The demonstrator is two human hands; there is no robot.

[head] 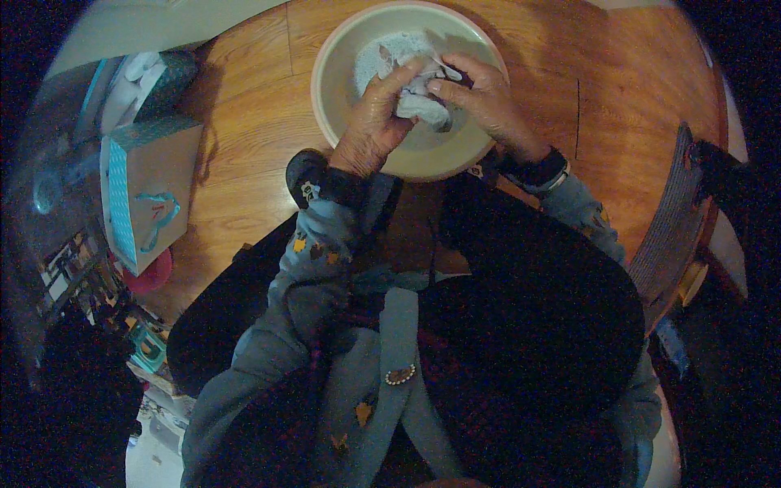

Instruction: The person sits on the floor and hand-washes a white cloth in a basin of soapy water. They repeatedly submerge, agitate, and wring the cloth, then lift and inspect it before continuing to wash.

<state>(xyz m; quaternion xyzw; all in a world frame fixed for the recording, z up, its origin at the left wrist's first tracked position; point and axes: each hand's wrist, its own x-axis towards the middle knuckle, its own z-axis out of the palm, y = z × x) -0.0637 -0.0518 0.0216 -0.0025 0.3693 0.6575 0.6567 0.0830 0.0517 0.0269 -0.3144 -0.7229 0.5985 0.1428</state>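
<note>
A round, light-coloured basin [406,161] stands on the wooden floor in front of me, with white suds [371,60] and water inside. Over the basin, a wet, bunched white cloth [421,107] with a darker patch at its lower end is held between my two hands. My left hand [385,113] grips the cloth from the left, its thumb on top. From the right, my right hand [479,94] pinches a fold of it between thumb and fingers. Whether the cloth is one piece or more, I cannot tell.
Left of me stands a paper gift bag [161,183] with a turquoise side and ribbon handle, beside a round pink object [152,268]. An open box [137,85] with white contents is behind it. A ribbed grey mat or panel [665,207] lies to the right. My knees flank the near floor.
</note>
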